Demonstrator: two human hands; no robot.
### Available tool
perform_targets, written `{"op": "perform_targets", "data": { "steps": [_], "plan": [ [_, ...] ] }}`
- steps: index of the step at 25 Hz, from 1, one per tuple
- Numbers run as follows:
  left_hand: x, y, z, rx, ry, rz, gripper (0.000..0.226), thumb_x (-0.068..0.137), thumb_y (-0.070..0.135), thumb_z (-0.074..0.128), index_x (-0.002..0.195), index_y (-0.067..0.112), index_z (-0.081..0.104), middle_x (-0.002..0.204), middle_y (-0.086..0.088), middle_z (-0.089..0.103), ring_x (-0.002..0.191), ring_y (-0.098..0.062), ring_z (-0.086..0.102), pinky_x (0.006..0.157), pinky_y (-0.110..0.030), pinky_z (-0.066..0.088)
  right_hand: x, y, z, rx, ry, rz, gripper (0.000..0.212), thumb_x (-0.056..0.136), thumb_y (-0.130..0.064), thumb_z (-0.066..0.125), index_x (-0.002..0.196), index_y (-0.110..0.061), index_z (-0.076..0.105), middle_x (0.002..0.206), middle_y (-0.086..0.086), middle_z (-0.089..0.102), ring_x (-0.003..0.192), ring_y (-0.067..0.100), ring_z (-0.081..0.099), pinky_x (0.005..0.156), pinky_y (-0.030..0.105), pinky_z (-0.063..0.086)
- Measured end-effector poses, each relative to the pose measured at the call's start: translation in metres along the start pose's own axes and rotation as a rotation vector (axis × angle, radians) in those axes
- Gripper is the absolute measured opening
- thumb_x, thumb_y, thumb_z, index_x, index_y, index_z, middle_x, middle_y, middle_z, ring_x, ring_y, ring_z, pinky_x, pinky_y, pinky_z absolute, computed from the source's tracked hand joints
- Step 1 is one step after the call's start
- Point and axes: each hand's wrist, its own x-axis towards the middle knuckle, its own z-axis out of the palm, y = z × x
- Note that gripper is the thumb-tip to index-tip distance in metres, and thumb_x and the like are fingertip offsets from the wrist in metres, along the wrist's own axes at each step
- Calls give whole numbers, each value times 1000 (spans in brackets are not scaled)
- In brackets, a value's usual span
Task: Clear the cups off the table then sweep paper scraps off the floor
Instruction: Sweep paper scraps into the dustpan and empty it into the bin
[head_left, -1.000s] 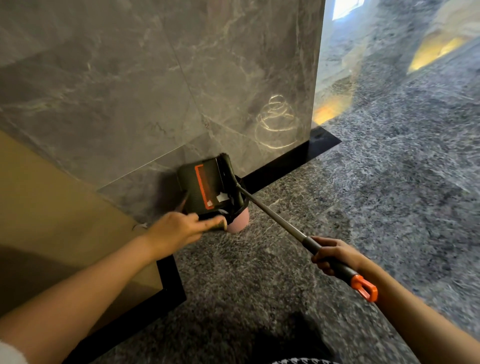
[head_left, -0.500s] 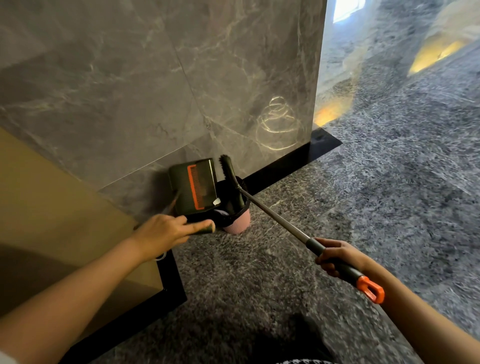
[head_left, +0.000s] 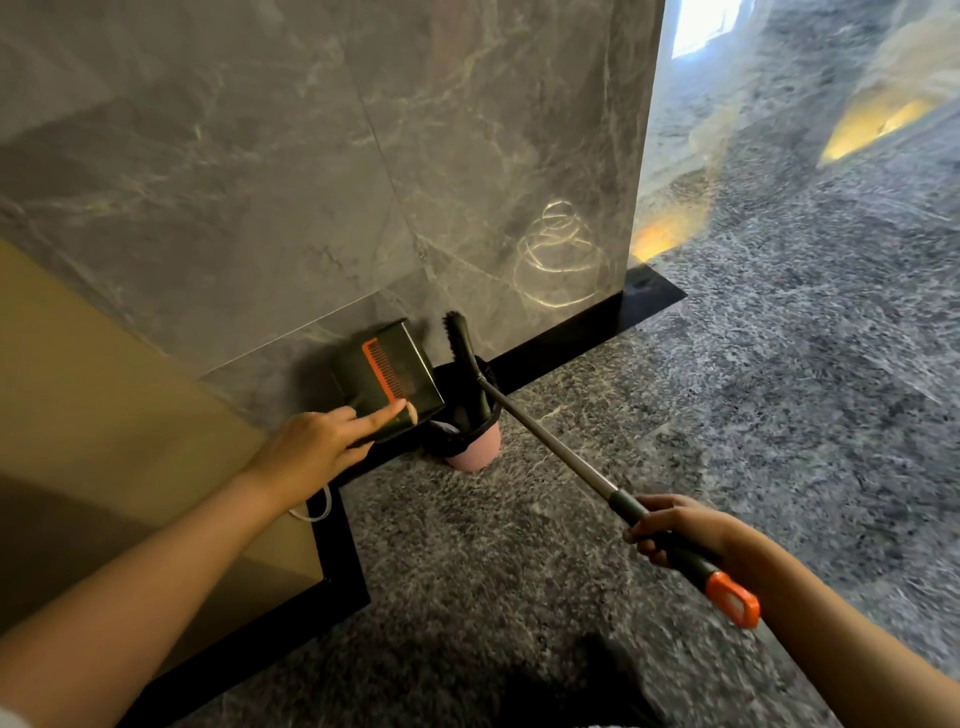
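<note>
Glossy marble wall (head_left: 311, 156); metal broom handle (head_left: 545, 441); glossy plastic dustpan (head_left: 384, 374).

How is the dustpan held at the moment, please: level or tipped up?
Tipped up: the dustpan stands steeply above the pink bin, its inside facing the camera.

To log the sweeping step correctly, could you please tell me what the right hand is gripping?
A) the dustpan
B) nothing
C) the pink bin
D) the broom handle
D: the right hand is curled round the dark grip of the broom handle, while the left hand holds the dustpan.
</note>
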Motion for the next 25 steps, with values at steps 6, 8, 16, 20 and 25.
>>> {"op": "perform_targets", "data": {
  "steps": [6,8,16,20,25],
  "plan": [
    [19,9,11,-194,149,-457,68,89,13,61,147,25,29,91,-18,63,81,-36,61,69,-45,51,4,0,17,-246,118,54,33,83,5,62,113,-7,52,61,8,54,37,10,50,36,20,43],
    [26,12,15,-216,191,-529,66,87,13,62,146,23,34,95,-21,65,86,-37,62,73,-47,51,4,3,21,-194,132,43,37,84,8,59,118,-6,51,59,9,52,35,11,48,34,19,41],
    [24,16,36,-810,236,-597,76,87,-3,59,148,28,26,86,-6,60,49,-13,54,45,-21,46,-1,22,43,43,141,-69,45,84,23,41,121,-2,48,45,7,43,27,11,37,30,14,31],
    [11,1,39,-778,420,-767,72,87,-1,60,148,21,30,89,-15,61,60,-31,56,61,-42,55,-4,36,53,27,148,-104,58,82,23,47,130,-10,45,45,5,48,30,14,41,31,17,35],
    [5,-4,8,-745,477,-720,70,87,1,60,147,21,31,91,-21,61,63,-34,57,63,-47,56,-4,38,68,-70,270,-208,72,79,20,56,140,-15,40,50,7,50,31,16,46,31,19,37]
  ]
}}
